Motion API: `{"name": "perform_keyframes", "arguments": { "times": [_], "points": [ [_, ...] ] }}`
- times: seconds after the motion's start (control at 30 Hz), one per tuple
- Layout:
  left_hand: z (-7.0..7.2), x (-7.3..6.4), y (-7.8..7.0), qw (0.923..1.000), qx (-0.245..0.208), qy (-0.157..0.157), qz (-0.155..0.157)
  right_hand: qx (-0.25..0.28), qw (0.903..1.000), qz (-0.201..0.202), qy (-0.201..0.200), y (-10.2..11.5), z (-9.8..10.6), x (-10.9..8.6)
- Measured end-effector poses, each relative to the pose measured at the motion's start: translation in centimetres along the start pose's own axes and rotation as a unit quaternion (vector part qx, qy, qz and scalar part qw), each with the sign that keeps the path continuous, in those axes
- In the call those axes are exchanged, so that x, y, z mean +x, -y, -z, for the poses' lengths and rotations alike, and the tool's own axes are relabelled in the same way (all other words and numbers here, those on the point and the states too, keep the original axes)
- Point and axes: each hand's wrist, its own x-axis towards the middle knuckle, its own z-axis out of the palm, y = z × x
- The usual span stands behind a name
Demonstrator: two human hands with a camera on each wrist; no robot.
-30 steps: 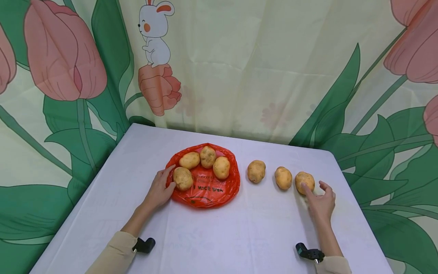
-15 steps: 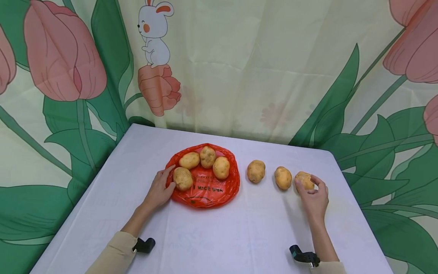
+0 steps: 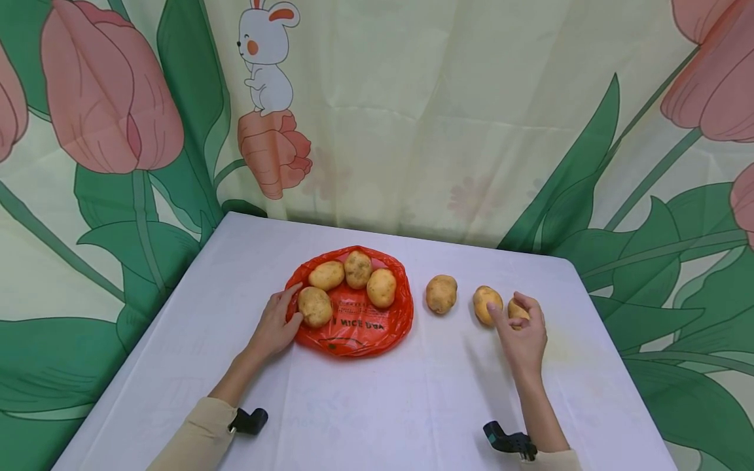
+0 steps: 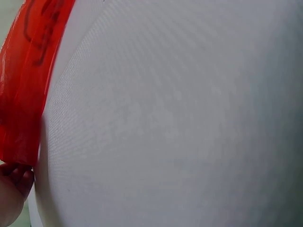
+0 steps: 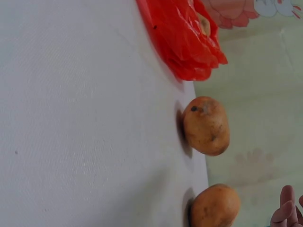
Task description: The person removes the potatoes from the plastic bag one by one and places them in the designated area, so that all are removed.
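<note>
A red plastic bag [image 3: 359, 337] with a rolled-down rim lies spread on the table, several potatoes inside it. My left hand [image 3: 281, 320] grips its left rim, beside the nearest potato [image 3: 315, 307]. The left wrist view shows curled fingers [image 4: 21, 178] against the bag's edge. To the right of the bag, a potato [image 3: 441, 294], a second potato [image 3: 485, 303] and a third potato [image 3: 518, 311] form a row. My right hand [image 3: 524, 340] hovers by the last two with thumb and fingers apart, holding nothing. It partly covers the third potato.
A white cloth covers the table [image 3: 377, 412]. Behind its back edge hangs a printed curtain [image 3: 389, 131] with tulips and a rabbit. Each wrist carries a small black camera, such as the right one [image 3: 508, 439].
My right hand has moved left, from beside the third potato to in front of it and near the second. The left hand and all the potatoes have stayed put.
</note>
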Motion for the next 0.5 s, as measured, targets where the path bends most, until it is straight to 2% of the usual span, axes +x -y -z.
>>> {"name": "perform_keyframes", "arguments": {
  "times": [0.23,0.5],
  "points": [
    [0.0,0.0,0.1,1.0000,0.002,0.000,0.002,0.026,0.9996,0.012,0.007,0.5,-0.9,-0.5],
    [0.0,0.0,0.0,1.0000,0.002,0.002,0.001,0.065,0.9971,0.017,0.036,1.0,-2.0,-1.1]
  ]
}}
